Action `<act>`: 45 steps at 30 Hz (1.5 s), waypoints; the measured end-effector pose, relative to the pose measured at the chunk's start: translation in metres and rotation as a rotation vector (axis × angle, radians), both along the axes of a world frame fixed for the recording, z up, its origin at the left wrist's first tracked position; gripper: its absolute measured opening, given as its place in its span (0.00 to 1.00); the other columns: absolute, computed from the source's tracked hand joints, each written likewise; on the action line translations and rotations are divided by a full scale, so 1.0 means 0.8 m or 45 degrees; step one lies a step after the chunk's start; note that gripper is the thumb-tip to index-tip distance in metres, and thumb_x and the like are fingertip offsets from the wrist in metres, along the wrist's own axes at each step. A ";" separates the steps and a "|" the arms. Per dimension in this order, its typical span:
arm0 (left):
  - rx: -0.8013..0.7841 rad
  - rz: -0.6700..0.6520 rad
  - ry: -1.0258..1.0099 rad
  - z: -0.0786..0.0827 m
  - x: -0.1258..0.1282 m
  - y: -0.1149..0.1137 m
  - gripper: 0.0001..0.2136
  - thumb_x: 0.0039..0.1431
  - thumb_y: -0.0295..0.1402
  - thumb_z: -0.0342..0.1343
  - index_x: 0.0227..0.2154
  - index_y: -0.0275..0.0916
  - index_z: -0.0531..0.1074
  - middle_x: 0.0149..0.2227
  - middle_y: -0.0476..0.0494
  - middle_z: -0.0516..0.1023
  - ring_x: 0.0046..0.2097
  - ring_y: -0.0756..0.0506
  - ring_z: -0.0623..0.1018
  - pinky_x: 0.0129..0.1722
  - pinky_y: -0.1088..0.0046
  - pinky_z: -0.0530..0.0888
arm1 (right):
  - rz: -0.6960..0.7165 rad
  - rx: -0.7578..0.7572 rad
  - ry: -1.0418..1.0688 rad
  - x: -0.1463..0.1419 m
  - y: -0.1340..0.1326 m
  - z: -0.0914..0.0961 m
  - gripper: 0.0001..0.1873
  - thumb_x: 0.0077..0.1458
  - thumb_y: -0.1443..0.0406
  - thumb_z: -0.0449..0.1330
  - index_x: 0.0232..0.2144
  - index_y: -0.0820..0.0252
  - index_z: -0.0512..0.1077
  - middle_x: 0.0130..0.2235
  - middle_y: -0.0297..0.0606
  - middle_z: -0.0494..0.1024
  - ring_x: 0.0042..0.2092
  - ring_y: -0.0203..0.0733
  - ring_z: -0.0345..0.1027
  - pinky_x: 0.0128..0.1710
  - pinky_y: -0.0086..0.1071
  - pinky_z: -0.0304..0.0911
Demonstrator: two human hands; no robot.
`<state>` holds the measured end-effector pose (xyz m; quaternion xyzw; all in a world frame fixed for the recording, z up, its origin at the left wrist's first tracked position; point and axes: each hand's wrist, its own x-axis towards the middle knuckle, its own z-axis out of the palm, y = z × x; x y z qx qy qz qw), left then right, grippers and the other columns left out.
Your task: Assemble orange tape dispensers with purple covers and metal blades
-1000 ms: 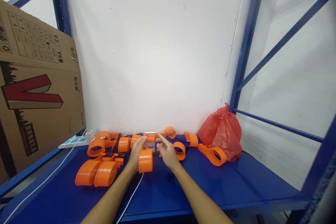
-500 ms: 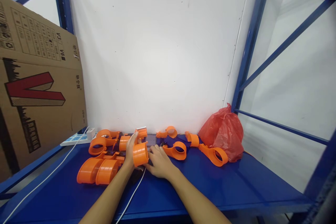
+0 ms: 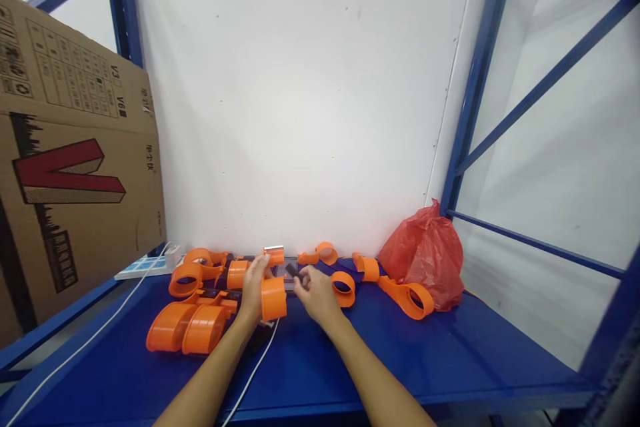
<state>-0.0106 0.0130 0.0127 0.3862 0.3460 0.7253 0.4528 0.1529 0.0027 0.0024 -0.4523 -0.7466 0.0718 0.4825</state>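
Note:
My left hand [image 3: 254, 290] grips an orange tape dispenser [image 3: 274, 299], its wide ring facing right and a silver-edged part standing up at the top. Just right of it, my right hand [image 3: 317, 293] pinches a small dark piece [image 3: 293, 271], too small to name for sure. Behind both hands lies a flat grey object [image 3: 281, 269], partly covered by them. To the left, several like orange dispensers [image 3: 203, 327] lie in a group. More orange dispensers [image 3: 344, 288] lie to the right, one partly hidden behind my right hand.
The blue shelf [image 3: 390, 360] carries everything. A large cardboard box [image 3: 90, 167] stands at the left, near a power strip [image 3: 143, 268] with a white cable [image 3: 95, 330]. At the back right sits a red plastic bag [image 3: 425, 257]. Blue posts [image 3: 477, 80] frame the sides.
My right hand has come away from the dispenser, rising to the right, and the small dark piece now shows in its fingers. My left hand and the dispenser have shifted slightly right.

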 end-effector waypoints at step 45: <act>-0.086 -0.198 0.406 -0.009 0.020 -0.010 0.15 0.51 0.44 0.64 0.33 0.36 0.77 0.22 0.50 0.74 0.26 0.48 0.73 0.27 0.74 0.68 | 0.057 -0.756 -0.809 0.092 -0.084 0.051 0.20 0.41 0.59 0.73 0.38 0.55 0.77 0.37 0.41 0.76 0.36 0.49 0.70 0.31 0.33 0.58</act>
